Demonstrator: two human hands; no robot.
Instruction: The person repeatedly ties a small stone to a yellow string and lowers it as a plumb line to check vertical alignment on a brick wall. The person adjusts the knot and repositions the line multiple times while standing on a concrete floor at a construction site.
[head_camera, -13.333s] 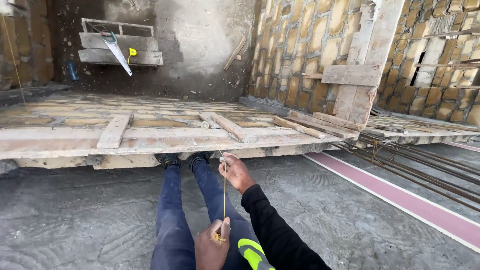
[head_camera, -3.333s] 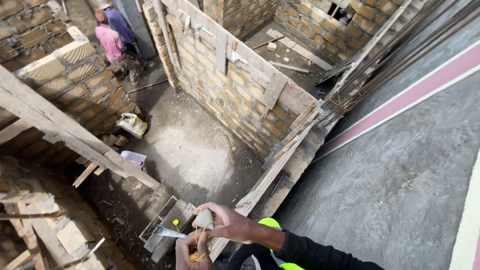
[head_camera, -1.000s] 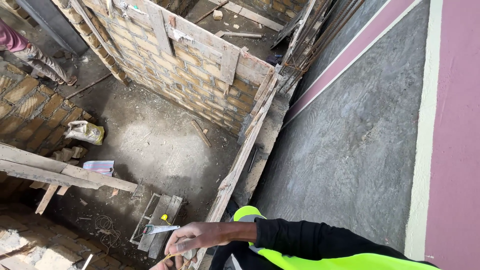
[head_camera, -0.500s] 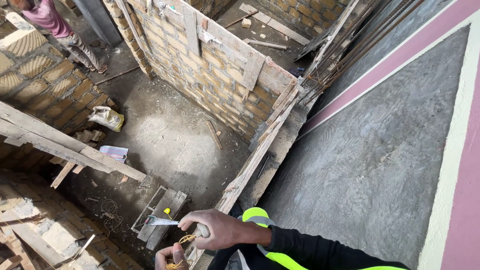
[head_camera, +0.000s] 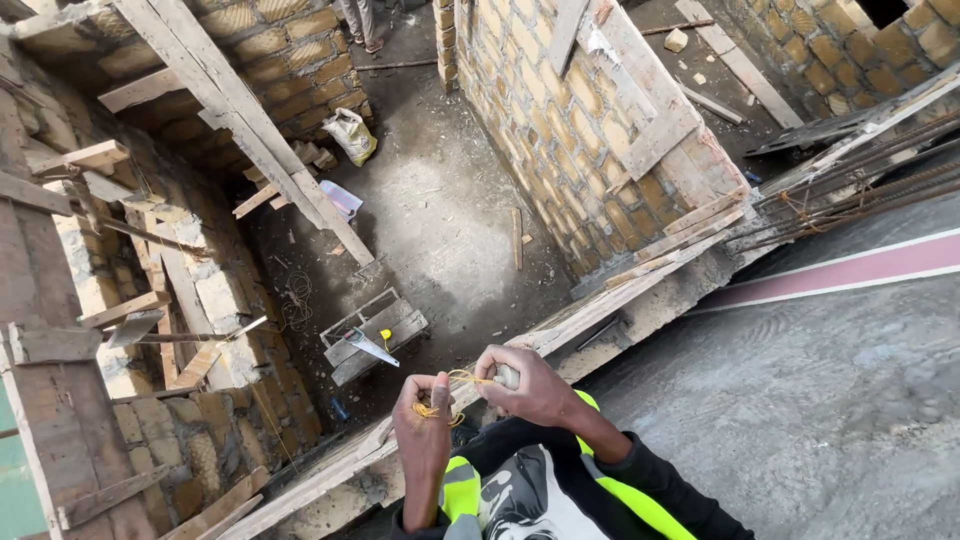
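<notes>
Both my hands are raised in front of my chest, over the edge of a concrete slab. My left hand (head_camera: 425, 425) pinches a bunch of yellow string (head_camera: 432, 410) between its fingers. My right hand (head_camera: 525, 385) is closed around a small grey plumb weight (head_camera: 507, 377), with the yellow string running from it across to the left hand. I wear black sleeves and a yellow high-visibility vest (head_camera: 620, 495).
A grey concrete slab (head_camera: 800, 400) with a pink stripe (head_camera: 850, 272) lies to the right, timber formwork (head_camera: 600, 305) along its edge. Far below is a dirt floor (head_camera: 450, 220) between brick walls (head_camera: 570, 130), with a wooden pallet and handsaw (head_camera: 372, 345), sacks and planks. A person's legs (head_camera: 362, 20) stand at the top.
My view has swung left over the pit. Both hands have risen into view, closer together, with the string now gathered in the left hand.
</notes>
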